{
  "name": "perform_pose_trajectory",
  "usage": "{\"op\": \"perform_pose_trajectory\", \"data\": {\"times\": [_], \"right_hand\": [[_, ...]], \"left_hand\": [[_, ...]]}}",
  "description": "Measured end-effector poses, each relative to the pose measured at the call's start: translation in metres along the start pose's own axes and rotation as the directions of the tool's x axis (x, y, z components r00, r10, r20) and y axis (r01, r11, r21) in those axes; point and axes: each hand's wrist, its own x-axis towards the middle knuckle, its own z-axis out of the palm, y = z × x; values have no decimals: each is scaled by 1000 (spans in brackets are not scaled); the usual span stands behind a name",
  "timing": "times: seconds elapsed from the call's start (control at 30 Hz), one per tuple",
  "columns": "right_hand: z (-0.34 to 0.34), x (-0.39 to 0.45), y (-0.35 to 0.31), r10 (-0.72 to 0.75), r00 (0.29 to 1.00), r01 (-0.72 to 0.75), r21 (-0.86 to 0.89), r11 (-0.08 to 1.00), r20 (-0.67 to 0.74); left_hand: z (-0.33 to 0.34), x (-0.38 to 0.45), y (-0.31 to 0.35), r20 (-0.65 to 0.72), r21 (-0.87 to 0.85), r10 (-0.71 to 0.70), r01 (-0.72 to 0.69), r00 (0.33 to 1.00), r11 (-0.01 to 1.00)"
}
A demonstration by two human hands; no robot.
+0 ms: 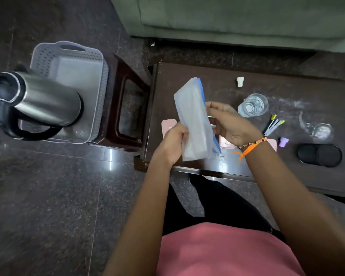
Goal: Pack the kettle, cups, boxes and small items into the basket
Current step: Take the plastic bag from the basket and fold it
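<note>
I hold a flat, translucent white box (pixel 193 120) up over the near left corner of the dark tabletop (pixel 287 92), tilted so one end points away from me and the other down toward the table edge. It is pale and slightly milky, with a blue strip running along its right side and showing again at the lower right corner. My left hand (pixel 172 144) grips its lower left edge, fingers wrapped round it, and my right hand (pixel 229 124) pinches the right side near the middle, thumb on the front; an orange thread and a beaded band sit on that wrist. Under the box, two pink flat items (pixel 168 127) lie on the tabletop, mostly hidden. Further right stand a clear glass cup (pixel 253 105), a second glass (pixel 319 128) lying on its side, a bundle of highlighter pens (pixel 272 126), a small purple cap (pixel 283 141) and a black oval case (pixel 319 155); a small white piece (pixel 240 82) sits near the far edge. To my left, the grey perforated basket (pixel 48 56) rests on a dark brown stool (pixel 127 108), and the steel kettle (pixel 42 100) with its black handle already stands in the basket's near part, leaving the far half bare.
</note>
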Motion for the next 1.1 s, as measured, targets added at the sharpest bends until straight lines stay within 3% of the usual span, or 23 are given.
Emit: {"op": "perform_pose_trajectory", "data": {"times": [0.13,0.27,0.33,0.4,0.47,0.53,0.6,0.63,0.7,0.77,0.87,0.93,1.0,1.1], "right_hand": [[-6,-7,1,-37,988,30,-46,998,-152],[-16,-14,2,-89,990,79,-90,993,-107],[-20,-18,2,-120,986,110,-91,990,-112],[-24,-20,1,-143,980,130,-95,987,-142],[-27,-20,0,-172,972,159,-90,983,-161],[-29,-21,0,-197,964,186,-76,980,-178],[-29,-21,0,-210,958,207,-37,978,-196],[-29,-20,1,-217,957,217,-19,976,-195],[-28,-20,1,-233,959,235,-8,972,-162],[-25,-21,1,-237,964,238,-12,971,-120],[-25,-23,0,-259,951,240,-122,963,-171],[-31,-25,-3,-353,890,244,-355,903,-289],[-38,-29,-4,-496,800,194,-637,746,-337],[-39,-41,-8,-635,671,-61,-882,467,-383]], "left_hand": [[16,1,-8,-63,114,-63,70,996,991],[25,3,-11,-84,140,-71,82,994,987],[25,3,-11,-61,69,-77,81,995,994],[20,2,-8,-165,113,-15,35,986,993],[16,2,-4,-364,159,93,-36,927,987],[14,1,2,-541,166,236,-172,808,971],[16,-2,9,-561,318,434,-300,705,899],[20,-4,12,-499,410,512,-331,699,850],[29,-8,15,-265,560,527,-315,808,766],[41,-11,10,-69,653,364,-233,929,720],[51,-11,-6,-82,693,321,-178,943,699],[51,-10,-12,-160,663,368,-176,916,728],[47,-9,-13,-236,667,433,-179,870,723],[42,-7,-9,-299,658,531,-232,793,716]]}}
